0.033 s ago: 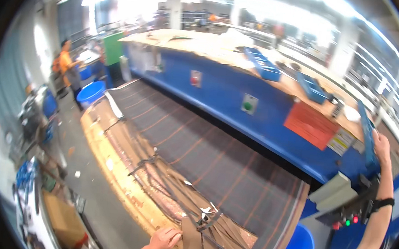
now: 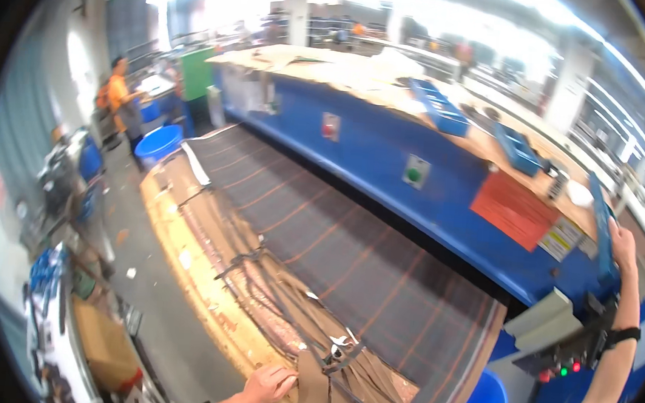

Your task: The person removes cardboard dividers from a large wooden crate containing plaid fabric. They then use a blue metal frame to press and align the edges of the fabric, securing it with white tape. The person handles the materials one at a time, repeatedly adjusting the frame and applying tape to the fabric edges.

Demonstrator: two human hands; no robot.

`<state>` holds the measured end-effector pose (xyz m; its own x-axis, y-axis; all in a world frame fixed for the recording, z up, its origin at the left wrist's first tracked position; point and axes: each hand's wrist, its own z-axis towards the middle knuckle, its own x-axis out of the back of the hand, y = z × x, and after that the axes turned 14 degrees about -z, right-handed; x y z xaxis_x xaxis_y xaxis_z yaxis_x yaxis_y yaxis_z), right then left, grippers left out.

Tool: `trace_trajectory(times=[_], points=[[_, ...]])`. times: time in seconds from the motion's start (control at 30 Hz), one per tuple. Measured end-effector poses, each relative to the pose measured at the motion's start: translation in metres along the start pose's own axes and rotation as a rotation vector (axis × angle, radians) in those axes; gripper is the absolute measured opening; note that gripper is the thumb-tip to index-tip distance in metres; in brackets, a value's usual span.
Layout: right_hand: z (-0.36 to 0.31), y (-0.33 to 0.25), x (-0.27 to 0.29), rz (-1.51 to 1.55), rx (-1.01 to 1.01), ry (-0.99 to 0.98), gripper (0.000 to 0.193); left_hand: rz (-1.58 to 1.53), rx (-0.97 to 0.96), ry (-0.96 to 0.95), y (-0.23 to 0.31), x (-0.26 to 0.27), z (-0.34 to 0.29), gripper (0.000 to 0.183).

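Your left hand point(image 2: 270, 385) lies on the rounded yellow edge point(image 2: 198, 286), whose surface is scuffed and speckled; its fingers are bent and close together, though you cannot tell whether they pinch anything. Just beside them stands a flat, matte brown piece point(image 2: 313, 390), at the near end of a tangle of thin brown and black strips point(image 2: 259, 284) running lengthwise along that edge. Next to the strips stretches a broad dark grey sheet point(image 2: 335, 233), crossed by thin orange lines.

Your right hand point(image 2: 623, 246), far to the right, is at a narrow, upright blue bar point(image 2: 602, 223); the fingers are bent by it, but blur hides whether they are clamped on it. Below sits a control box point(image 2: 560, 357) with small red and green lights. Beyond the sheet, the long desk point(image 2: 348, 71) has a tan top with ragged edges, smooth blue sides and two shallow, oblong blue trays point(image 2: 440, 108).
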<state>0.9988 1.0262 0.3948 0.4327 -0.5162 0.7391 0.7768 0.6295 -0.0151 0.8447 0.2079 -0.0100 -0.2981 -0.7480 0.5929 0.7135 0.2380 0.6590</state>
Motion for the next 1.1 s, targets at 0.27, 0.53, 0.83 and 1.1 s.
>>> trace_trajectory(times=[0.27, 0.53, 0.83, 1.1], points=[[0.056, -0.002, -0.068, -0.206, -0.004, -0.252, 0.067, 0.109, 0.100, -0.016, 0.013, 0.013, -0.005, 0.011], [0.053, -0.013, -0.037, -0.325, -0.077, -0.358, 0.088, 0.107, 0.093, -0.011, 0.014, 0.006, 0.000, 0.014], [-0.076, -0.082, 0.040, 0.235, -0.185, 0.075, 0.068, 0.086, 0.006, 0.049, 0.004, 0.010, -0.005, 0.013], [-0.255, -0.082, 0.170, 0.698, -0.285, -0.086, 0.036, -0.110, 0.034, 0.031, 0.005, 0.013, 0.004, 0.014]])
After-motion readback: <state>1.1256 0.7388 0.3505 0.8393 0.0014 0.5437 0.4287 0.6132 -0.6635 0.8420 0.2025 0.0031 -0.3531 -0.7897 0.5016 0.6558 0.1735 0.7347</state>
